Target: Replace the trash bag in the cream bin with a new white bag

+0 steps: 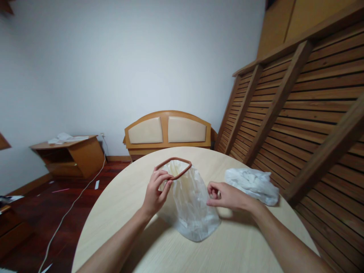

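A small bin covered by a thin white plastic bag (pixel 189 206) stands on a round pale wooden table (pixel 127 197). A brown rim ring (pixel 186 162) sits on top of the bin, over the bag. My left hand (pixel 156 191) pinches the near left part of the ring and the bag's edge. My right hand (pixel 226 196) is just right of the bin, its fingers curled together by the bag's side; what they hold, if anything, I cannot make out.
A crumpled white plastic bag (pixel 251 184) lies on the table to the right. Slatted wooden panels (pixel 298 113) lean along the right. A wooden headboard (pixel 167 131) stands behind the table, a low cabinet (pixel 71 153) at left, and a white cable (pixel 74 203) crosses the floor.
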Motion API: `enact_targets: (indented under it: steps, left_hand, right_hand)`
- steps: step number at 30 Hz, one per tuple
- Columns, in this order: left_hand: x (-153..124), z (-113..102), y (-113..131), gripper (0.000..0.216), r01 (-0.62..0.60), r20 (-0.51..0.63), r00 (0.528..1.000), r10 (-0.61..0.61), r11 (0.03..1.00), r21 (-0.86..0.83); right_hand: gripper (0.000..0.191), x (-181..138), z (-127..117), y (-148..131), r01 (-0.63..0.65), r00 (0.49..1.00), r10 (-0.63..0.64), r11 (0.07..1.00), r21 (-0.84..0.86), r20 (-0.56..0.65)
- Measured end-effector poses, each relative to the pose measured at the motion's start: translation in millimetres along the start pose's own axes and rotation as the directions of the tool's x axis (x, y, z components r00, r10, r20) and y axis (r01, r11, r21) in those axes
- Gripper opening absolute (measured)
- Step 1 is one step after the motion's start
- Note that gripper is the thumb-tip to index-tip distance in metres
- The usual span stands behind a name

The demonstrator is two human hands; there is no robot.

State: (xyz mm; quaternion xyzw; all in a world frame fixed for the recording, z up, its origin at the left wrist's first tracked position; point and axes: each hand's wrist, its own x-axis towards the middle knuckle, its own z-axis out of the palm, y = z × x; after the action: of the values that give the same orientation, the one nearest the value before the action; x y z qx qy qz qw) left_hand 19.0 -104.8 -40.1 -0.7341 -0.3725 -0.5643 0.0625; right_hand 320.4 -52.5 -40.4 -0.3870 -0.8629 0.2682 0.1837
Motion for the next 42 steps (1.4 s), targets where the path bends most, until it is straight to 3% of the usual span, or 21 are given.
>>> enact_targets:
  steps: [2, 4, 7, 9, 13, 18, 22, 26, 28, 31, 34, 36, 38, 42]
  left_hand:
    - [-1.0, 2.4, 5.9, 0.011, -0.022, 0.028, 0.999, 0.021, 1.000, 0.023]
    - [-2.2, 5.4, 11.7, 0.012, -0.037, 0.055, 0.998, 0.034, 0.998, 0.051]
    - [-4.7, 9.9, 19.5, 0.017, -0.054, 0.104, 0.994, 0.045, 0.995, 0.085]
    - [-6.9, 11.8, 23.8, 0.028, -0.081, 0.139, 0.988, 0.069, 0.993, 0.083]
    - [-10.5, 12.1, 29.6, 0.056, -0.133, 0.205, 0.970, 0.134, 0.991, -0.018]
    - [-10.6, 9.4, 26.1, 0.060, -0.179, 0.200, 0.958, 0.203, 0.975, -0.133]
    - [-13.0, 8.2, 6.8, 0.049, -0.119, 0.047, 0.991, 0.121, 0.992, -0.050]
    - [-22.4, 16.5, -14.6, 0.030, 0.058, -0.060, 0.997, -0.056, 0.998, 0.023]
    - [-28.0, 23.5, -17.0, 0.022, 0.144, 0.019, 0.989, -0.144, 0.989, 0.030]
    - [-34.4, 32.3, -8.0, 0.019, 0.220, 0.292, 0.931, -0.220, 0.975, 0.032]
    - [-37.2, 35.3, 5.9, 0.025, 0.155, 0.591, 0.796, -0.131, 0.988, 0.010]
    - [-37.5, 34.6, 11.2, 0.029, 0.084, 0.724, 0.689, -0.039, 0.996, -0.027]
    - [-36.9, 33.0, 12.1, 0.031, 0.059, 0.780, 0.625, -0.007, 0.998, -0.039]
    - [-35.4, 30.7, 8.3, 0.034, 0.071, 0.794, 0.607, -0.022, 0.997, -0.026]
  right_hand:
    - [0.037, 1.9, -0.6, -3.8, 0.096, 0.965, -0.111, 0.993, -0.072, -0.236]
    - [0.042, 3.6, 1.3, -10.9, 0.207, 0.869, -0.261, 0.963, -0.170, -0.420]
    - [0.042, 3.4, 8.5, -28.9, 0.349, 0.701, -0.484, 0.873, -0.340, -0.524]
    - [0.040, 1.3, 15.8, -44.2, 0.410, 0.633, -0.580, 0.813, -0.413, -0.514]
    - [0.041, -1.9, 33.2, -70.3, 0.424, 0.609, -0.639, 0.763, -0.488, -0.470]
    - [0.026, 3.8, 45.6, -78.2, 0.388, 0.577, -0.643, 0.758, -0.524, -0.503]
    - [0.020, 14.8, 41.1, -73.7, 0.341, 0.612, -0.593, 0.795, -0.502, -0.524]
    - [0.018, 33.7, 30.3, -68.0, 0.257, 0.686, -0.510, 0.838, -0.482, -0.520]
    - [0.017, 46.8, 23.1, -63.5, 0.215, 0.722, -0.461, 0.858, -0.466, -0.516]
    - [0.018, 69.3, 9.6, -54.3, 0.154, 0.779, -0.384, 0.883, -0.443, -0.496]
    - [0.021, 91.9, -5.4, -43.3, 0.030, 0.826, -0.285, 0.884, -0.466, -0.487]
    - [0.023, 105.7, -14.7, -35.6, -0.020, 0.835, -0.249, 0.878, -0.479, -0.491]
    - [0.024, 118.2, -23.0, -27.1, -0.069, 0.835, -0.216, 0.871, -0.486, -0.506]
    - [0.026, 140.8, -37.9, -4.8, -0.195, 0.822, -0.133, 0.848, -0.494, -0.553]
